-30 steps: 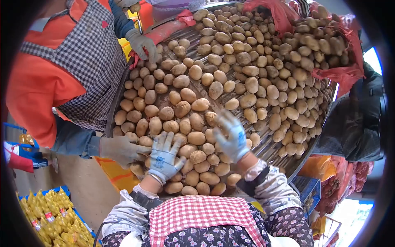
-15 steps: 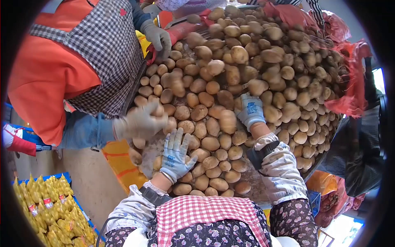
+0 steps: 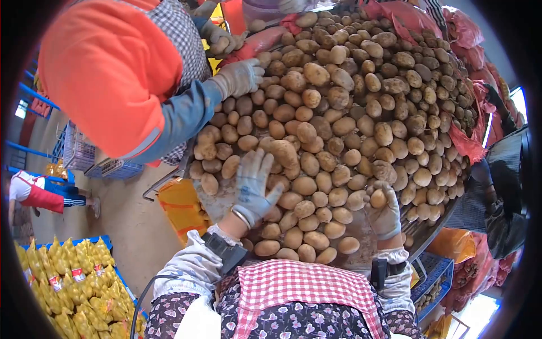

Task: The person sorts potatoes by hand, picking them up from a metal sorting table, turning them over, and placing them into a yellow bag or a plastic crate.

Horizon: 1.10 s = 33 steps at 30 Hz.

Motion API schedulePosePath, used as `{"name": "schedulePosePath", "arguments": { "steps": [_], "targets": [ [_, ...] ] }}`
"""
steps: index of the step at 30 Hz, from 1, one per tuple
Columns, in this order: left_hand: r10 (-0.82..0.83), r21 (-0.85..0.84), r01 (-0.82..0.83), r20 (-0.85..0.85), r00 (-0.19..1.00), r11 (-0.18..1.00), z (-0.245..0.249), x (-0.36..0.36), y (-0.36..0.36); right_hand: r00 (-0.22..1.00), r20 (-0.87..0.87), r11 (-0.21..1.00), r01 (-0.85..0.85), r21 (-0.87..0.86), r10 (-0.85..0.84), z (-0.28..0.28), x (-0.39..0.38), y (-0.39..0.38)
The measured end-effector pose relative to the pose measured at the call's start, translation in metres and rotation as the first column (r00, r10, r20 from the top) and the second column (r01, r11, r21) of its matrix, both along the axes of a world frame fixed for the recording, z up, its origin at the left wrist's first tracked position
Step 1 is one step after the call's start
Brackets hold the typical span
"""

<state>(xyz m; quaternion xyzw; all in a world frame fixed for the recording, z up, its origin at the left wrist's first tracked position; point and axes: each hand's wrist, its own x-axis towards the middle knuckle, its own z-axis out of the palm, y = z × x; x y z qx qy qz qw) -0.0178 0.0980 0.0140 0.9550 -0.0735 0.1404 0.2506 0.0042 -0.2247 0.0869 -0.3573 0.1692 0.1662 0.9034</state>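
A big heap of brown potatoes (image 3: 337, 196) covers the table in front of me. My left hand (image 3: 253, 189), in a whitish glove, lies over potatoes near the table's left side. Its fingers are stretched out and apart, with their tips against a knobbly potato (image 3: 280, 153). At the near right of the heap my right hand (image 3: 385, 217), also gloved, has its fingers closed round a small potato (image 3: 378, 198). A bare patch of tabletop (image 3: 360, 229) shows just left of this hand.
Across the left corner, a co-worker's gloved hand (image 3: 241, 77) touches the heap. Red mesh sacks (image 3: 467, 141) border the far right. A blue crate (image 3: 432, 282) stands below right, a yellow sack (image 3: 179, 203) below left. Bagged potatoes (image 3: 73, 288) stand on the floor.
My right hand has come back toward me and now holds a potato. My left hand has moved slightly up and right. The co-worker's near arm has shifted up and away from my left hand.
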Motion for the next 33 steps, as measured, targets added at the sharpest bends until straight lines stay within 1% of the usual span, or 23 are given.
{"name": "schedulePosePath", "arguments": {
  "steps": [2, 4, 6, 8, 9, 11, 12, 14, 15, 17, 18, 20, 21, 22, 25, 26, 27, 28, 29, 30, 31, 32, 33],
  "targets": [
    [0.11, 0.053, -0.112, 0.037, 0.993, 0.992, -0.006, 0.015, 0.011, 0.999, 0.007, 0.994, -0.032, 0.107, 0.031, -0.011, -0.018, 0.001],
    [0.14, 0.276, -0.112, -0.084, 0.987, 0.955, -0.016, 0.024, 0.007, 0.991, -0.094, 0.985, 0.079, -0.156, -0.094, -0.037, -0.025, -0.003],
    [0.086, 0.256, -0.053, -0.122, 0.989, 0.965, -0.006, 0.004, -0.006, 0.992, -0.124, 0.99, -0.027, -0.136, 0.01, -0.039, -0.03, -0.003],
    [-0.072, 0.196, 0.117, -0.225, 0.972, 0.974, -0.004, -0.02, -0.011, 0.991, 0.026, 0.913, -0.112, -0.391, 0.133, -0.046, -0.022, -0.002],
    [-0.171, 0.14, 0.22, -0.294, 0.94, 0.965, 0.005, -0.029, -0.017, 0.991, 0.022, 0.913, -0.111, -0.394, 0.13, -0.041, -0.014, 0.006],
    [-0.229, 0.1, 0.268, -0.294, 0.928, 0.958, 0.0, -0.043, -0.026, 0.937, 0.25, 0.542, 0.083, -0.836, 0.243, -0.033, 0.011, 0.037],
    [-0.283, 0.064, 0.314, -0.29, 0.914, 0.947, -0.002, -0.044, -0.03, 0.911, 0.261, 0.406, 0.118, -0.906, 0.319, -0.031, 0.024, 0.051],
    [-0.332, 0.084, 0.378, -0.334, 0.882, 0.922, 0.016, -0.04, -0.034, 0.818, 0.267, 0.112, 0.244, -0.963, 0.51, -0.018, 0.049, 0.085],
    [-0.448, -0.085, 0.445, -0.31, 0.838, 0.892, 0.017, -0.038, -0.032, 0.742, 0.255, -0.026, 0.344, -0.938, 0.62, -0.008, 0.06, 0.103],
    [-0.657, -0.413, 0.551, -0.174, 0.734, 0.725, 0.014, -0.024, -0.023, 0.709, 0.115, -0.099, 0.253, -0.962, 0.696, -0.014, 0.082, 0.13],
    [-0.645, -0.409, 0.541, -0.175, 0.744, 0.735, 0.011, -0.02, -0.015, 0.669, -0.035, -0.192, 0.162, -0.968, 0.743, -0.015, 0.088, 0.142],
    [-0.498, -0.318, 0.493, 0.072, 0.864, 0.809, 0.013, -0.007, 0.009, 0.662, -0.093, -0.223, 0.114, -0.968, 0.744, -0.014, 0.091, 0.15],
    [-0.108, -0.1, 0.122, 0.131, 0.985, 0.987, 0.02, 0.014, 0.029, 0.65, -0.095, -0.245, 0.145, -0.959, 0.754, -0.016, 0.088, 0.151],
    [0.272, 0.08, -0.303, 0.268, 0.924, 0.95, 0.026, 0.037, 0.054, 0.639, -0.099, -0.269, 0.175, -0.947, 0.763, -0.018, 0.084, 0.149],
    [0.441, 0.196, -0.487, 0.238, 0.865, 0.851, -0.005, 0.062, 0.106, 0.616, -0.228, -0.303, 0.017, -0.953, 0.754, -0.014, 0.07, 0.135],
    [0.425, 0.222, -0.418, 0.014, 0.905, 0.881, 0.007, 0.058, 0.103, 0.614, -0.226, -0.297, 0.015, -0.955, 0.756, -0.022, 0.062, 0.124],
    [0.387, 0.234, -0.338, -0.214, 0.897, 0.912, 0.013, 0.053, 0.098, 0.665, -0.136, -0.152, -0.034, -0.988, 0.734, -0.034, 0.05, 0.11],
    [0.216, 0.096, -0.199, -0.225, 0.95, 0.975, 0.013, 0.048, 0.09, 0.717, -0.055, -0.003, -0.073, -0.997, 0.695, -0.042, 0.042, 0.1],
    [0.04, -0.046, -0.051, -0.214, 0.976, 0.998, 0.012, 0.043, 0.076, 0.718, -0.058, 0.001, -0.081, -0.997, 0.694, -0.04, 0.039, 0.093],
    [-0.106, -0.235, 0.062, -0.177, 0.978, 0.97, 0.019, 0.04, 0.056, 0.804, 0.01, 0.396, -0.281, -0.874, 0.594, -0.03, 0.033, 0.087],
    [-0.242, -0.413, 0.175, -0.115, 0.964, 0.894, 0.029, 0.039, 0.033, 0.886, 0.015, 0.73, -0.372, -0.574, 0.463, -0.023, 0.027, 0.084],
    [-0.287, -0.462, 0.237, -0.04, 0.957, 0.854, 0.035, 0.041, 0.013, 0.89, 0.009, 0.735, -0.371, -0.567, 0.456, -0.02, 0.024, 0.086],
    [-0.327, -0.503, 0.304, 0.044, 0.944, 0.809, 0.043, 0.046, -0.006, 0.896, 0.041, 0.838, -0.398, -0.373, 0.443, -0.017, 0.023, 0.09]
  ]
}}
